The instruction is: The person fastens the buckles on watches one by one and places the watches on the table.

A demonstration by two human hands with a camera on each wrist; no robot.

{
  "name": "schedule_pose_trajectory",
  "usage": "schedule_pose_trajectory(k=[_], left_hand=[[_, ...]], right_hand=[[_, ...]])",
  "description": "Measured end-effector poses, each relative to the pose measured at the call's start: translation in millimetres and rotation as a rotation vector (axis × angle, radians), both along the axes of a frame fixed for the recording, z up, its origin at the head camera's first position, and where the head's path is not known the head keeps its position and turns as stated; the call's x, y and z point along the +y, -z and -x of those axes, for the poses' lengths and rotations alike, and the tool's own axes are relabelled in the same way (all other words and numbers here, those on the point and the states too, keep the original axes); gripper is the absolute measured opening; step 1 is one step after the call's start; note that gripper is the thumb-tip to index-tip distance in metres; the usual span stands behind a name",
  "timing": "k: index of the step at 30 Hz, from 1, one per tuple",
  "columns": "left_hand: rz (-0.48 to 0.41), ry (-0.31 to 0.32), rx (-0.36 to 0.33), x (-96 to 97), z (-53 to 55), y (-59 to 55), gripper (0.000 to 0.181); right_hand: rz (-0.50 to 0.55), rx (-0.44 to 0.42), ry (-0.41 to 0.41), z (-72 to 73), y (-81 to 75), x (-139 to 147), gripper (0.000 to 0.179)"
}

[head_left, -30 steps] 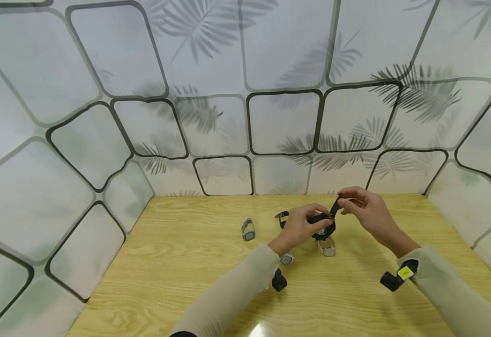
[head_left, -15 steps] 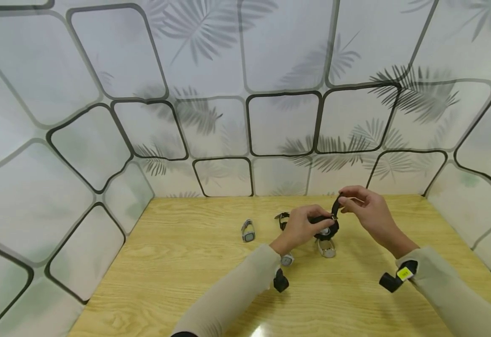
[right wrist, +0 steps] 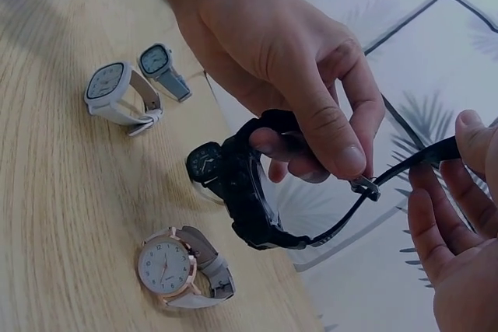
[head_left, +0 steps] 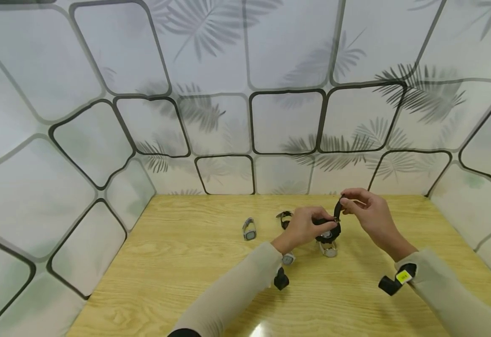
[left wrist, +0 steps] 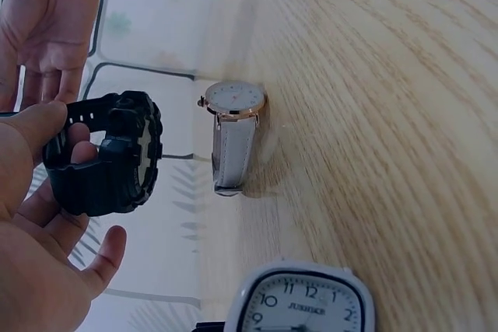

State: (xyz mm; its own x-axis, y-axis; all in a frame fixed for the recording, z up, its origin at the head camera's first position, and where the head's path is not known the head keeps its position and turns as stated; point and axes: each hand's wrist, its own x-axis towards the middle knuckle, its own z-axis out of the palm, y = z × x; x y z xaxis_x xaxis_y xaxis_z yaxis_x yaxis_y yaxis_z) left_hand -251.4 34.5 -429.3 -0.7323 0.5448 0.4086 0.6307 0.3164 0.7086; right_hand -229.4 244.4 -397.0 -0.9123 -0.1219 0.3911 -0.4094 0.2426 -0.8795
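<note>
A chunky black wristwatch [right wrist: 247, 192] is held up above the table between both hands. My left hand [head_left: 306, 228] grips it by the strap, thumb and fingers pinching close to the metal buckle [right wrist: 366, 186]. The strap's free end [right wrist: 432, 153] runs out past the buckle, and the right hand [head_left: 369, 217] pinches its tip. In the left wrist view the watch case [left wrist: 144, 149] faces right, its strap bent into a loop. Behind and below it stands a watch with a rose-gold case [right wrist: 167, 266] and pale strap.
Several other watches stand on the wooden table [head_left: 178, 262]: a white square-faced one [right wrist: 109, 87], a small grey-blue one [head_left: 249, 232] farther left, and a black one [right wrist: 204, 162] with a square dial. A patterned curtain [head_left: 285, 121] closes off the table's back and sides.
The left hand and the black watch have shifted slightly to the right. The strap end between the hands stands a little more upright. The right hand keeps its pinch.
</note>
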Motion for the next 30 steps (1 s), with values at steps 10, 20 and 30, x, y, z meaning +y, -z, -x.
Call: schedule_pose_trajectory(k=[10, 20, 30], left_hand=[[-0.015, -0.027, 0.008, -0.4, -0.3, -1.1, 0.014], [-0.039, -0.066, 0.002, -1.7, -3.0, -1.2, 0.020], [-0.025, -0.056, -0.029, -3.5, -1.7, -1.7, 0.021]], right_hand=[[-0.049, 0.022, -0.016, 0.8, -2.6, -1.1, 0.026], [-0.093, 0.035, -0.010, 1.8, 1.2, -0.7, 0.026], [-0.071, 0.037, -0.003, 2.1, 1.6, 0.0, 0.026]])
